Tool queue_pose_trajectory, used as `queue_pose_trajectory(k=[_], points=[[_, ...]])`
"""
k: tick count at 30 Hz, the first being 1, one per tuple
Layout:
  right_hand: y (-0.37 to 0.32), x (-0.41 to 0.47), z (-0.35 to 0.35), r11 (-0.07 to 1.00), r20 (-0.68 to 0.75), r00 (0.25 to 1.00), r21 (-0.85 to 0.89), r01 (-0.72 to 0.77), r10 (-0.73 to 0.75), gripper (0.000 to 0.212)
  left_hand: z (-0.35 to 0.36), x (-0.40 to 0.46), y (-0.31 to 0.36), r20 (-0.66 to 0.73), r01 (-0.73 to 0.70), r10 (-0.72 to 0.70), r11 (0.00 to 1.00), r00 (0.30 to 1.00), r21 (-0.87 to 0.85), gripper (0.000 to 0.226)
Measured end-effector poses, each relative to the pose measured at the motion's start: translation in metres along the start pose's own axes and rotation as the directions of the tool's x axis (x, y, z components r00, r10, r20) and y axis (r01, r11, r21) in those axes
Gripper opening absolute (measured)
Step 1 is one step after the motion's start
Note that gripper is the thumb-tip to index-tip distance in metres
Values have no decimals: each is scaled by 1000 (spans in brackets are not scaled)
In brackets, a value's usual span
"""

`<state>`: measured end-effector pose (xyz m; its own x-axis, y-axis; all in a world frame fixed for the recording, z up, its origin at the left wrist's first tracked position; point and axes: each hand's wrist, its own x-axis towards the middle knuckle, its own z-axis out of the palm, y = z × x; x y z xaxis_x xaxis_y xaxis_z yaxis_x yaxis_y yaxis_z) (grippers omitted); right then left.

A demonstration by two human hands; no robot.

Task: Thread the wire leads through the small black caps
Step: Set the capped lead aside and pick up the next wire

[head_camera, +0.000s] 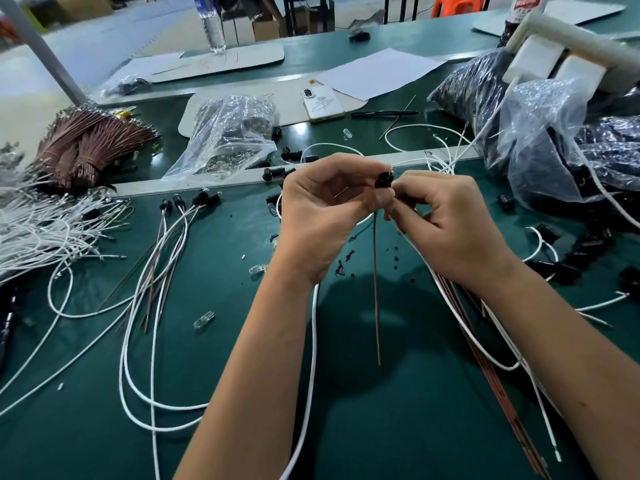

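A small black cap [383, 180] is held above the green tabletop [242, 341], mid-frame, pinched between both hands. The left hand [322, 216] has its fingers curled, thumb and forefinger closing on the cap from the left; the right hand [446, 223] pinches it from the right with fingers curled likewise. Each grip is thus grasping the cap. A brown wire lead [376, 289] hangs from beneath the cap, its long axis close to vertical in the frame, free end pointing toward the viewer. A white wire [426, 161] leaves the cap's upper side and runs off to the right. Whether either lead is fully through the cap cannot be told.

The tabletop is a dark green mat with a pale metal strip [194, 184] crossing it behind the hands. Beyond lie a pale floor and cardboard boxes [266, 27].

Just left of the hands lie finished assemblies [180, 237], black caps with white and brown leads trailing toward the viewer. Loose white wires [34, 233] are heaped at far left, with bundled brown wires [86, 147] behind them. A clear bag of small metal parts [228, 133] sits beyond the strip. Large clear bags of black caps [554, 140] crowd the right side. A phone [322, 103], a pen [384, 114], a white sheet [377, 72] and a water bottle [212, 22] lie farther back. Black fragments [346, 263] and clear plastic pieces [204, 319] are scattered beneath the hands.
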<state>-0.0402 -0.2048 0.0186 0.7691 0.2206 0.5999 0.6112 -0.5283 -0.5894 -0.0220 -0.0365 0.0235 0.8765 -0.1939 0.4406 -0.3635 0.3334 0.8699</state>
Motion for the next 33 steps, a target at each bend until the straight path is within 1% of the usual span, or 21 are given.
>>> queue_pose_trajectory(k=[3,6,8,11,12,13,16,19,22,26,30,33], points=[[1,0,0,997,-10,999,-60,38,-39,27,0,0,0,8,-13,13,1000,1000,14,34],[2,0,-1,989,-14,998,-135,61,-64,20,1,0,0,3,-9,9,999,1000,37,33],[2,1,-2,978,-8,997,-192,77,-80,20,1,-1,0,-5,2,-1,998,1000,55,32],[0,3,-1,970,7,995,-223,94,-95,27,2,-1,-1,-10,13,-12,995,1000,102,31],[0,2,-1,972,5,996,-217,89,-90,29,2,-1,-1,-17,18,-16,993,1000,120,30],[1,2,-1,977,3,998,-200,70,-71,25,2,-1,-2,-30,23,-20,990,999,137,29],[3,0,-2,995,-14,999,-80,-53,52,7,1,0,-4,-72,46,-33,982,997,185,24],[1,-1,0,982,-65,981,68,-177,182,8,2,0,-7,-129,98,-78,982,989,159,22],[-1,-2,2,957,-88,964,175,-233,251,8,3,-1,-8,-151,133,-115,984,982,119,23],[0,0,0,950,-57,962,184,-253,267,5,2,-1,-8,-157,143,-128,986,979,84,24],[0,-1,0,960,-41,971,169,-225,235,12,2,0,-7,-148,139,-127,988,981,70,25],[2,-2,2,971,-66,978,145,-189,200,11,2,0,-6,-137,123,-113,990,984,69,25]])
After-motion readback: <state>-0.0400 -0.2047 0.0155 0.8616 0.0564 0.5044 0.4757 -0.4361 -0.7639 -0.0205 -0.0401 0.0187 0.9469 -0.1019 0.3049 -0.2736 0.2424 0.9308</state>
